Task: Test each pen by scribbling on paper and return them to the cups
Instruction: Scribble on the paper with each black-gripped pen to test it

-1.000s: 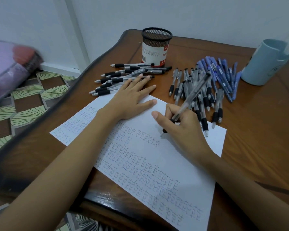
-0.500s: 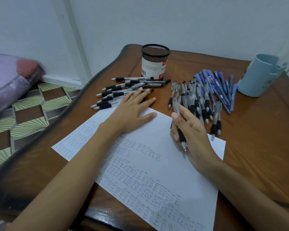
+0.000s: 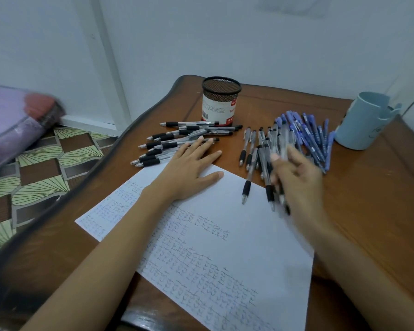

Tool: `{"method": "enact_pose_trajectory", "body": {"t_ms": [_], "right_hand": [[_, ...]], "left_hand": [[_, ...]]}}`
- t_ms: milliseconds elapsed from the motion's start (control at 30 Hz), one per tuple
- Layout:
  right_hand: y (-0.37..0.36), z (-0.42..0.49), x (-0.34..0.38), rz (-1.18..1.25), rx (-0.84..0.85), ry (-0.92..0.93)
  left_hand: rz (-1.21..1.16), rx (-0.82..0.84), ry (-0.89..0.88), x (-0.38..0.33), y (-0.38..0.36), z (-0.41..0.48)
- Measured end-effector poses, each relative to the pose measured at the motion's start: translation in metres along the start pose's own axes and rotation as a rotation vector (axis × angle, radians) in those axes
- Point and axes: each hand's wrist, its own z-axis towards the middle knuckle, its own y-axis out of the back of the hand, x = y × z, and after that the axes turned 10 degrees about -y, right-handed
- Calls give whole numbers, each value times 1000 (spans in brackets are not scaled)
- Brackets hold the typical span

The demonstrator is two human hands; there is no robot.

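My left hand (image 3: pixel 189 168) lies flat on the top edge of the white paper (image 3: pixel 237 235), which is covered in rows of scribbles. Blurred by motion, my right hand (image 3: pixel 301 177) hovers over the paper's upper right corner. It grips a clear pen with a black grip (image 3: pixel 285 139), tip towards me. Black-grip pens (image 3: pixel 177 142) lie in a row left of the black mesh cup (image 3: pixel 221 101). More black-grip pens (image 3: pixel 251 149) and blue pens (image 3: pixel 313 134) are piled near the light blue cup (image 3: pixel 366 120).
Everything rests on a brown wooden table (image 3: pixel 368 199) with a curved left edge, set against a white wall. Beyond that edge are a patterned tile floor (image 3: pixel 46 158) and a purple bundle (image 3: pixel 7 125).
My right hand stopped writing, turned the pen tip towards me and swung right, towards the pile. My left hand stayed flat on the paper. The camera tilted up.
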Motion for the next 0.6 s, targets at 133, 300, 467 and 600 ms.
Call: {"method": "enact_pose_trajectory", "body": {"t_ms": [133, 300, 467, 600], "right_hand": [[22, 58, 9, -424, -160, 78], [19, 90, 7, -725, -211, 78], [-13, 111, 25, -937, -272, 352], [-59, 141, 21, -1221, 16, 335]], "left_hand": [[6, 14, 2, -1, 2, -1], [-1, 12, 8, -1, 2, 0], [3, 12, 16, -3, 1, 1], [-18, -14, 11, -2, 0, 0]]}}
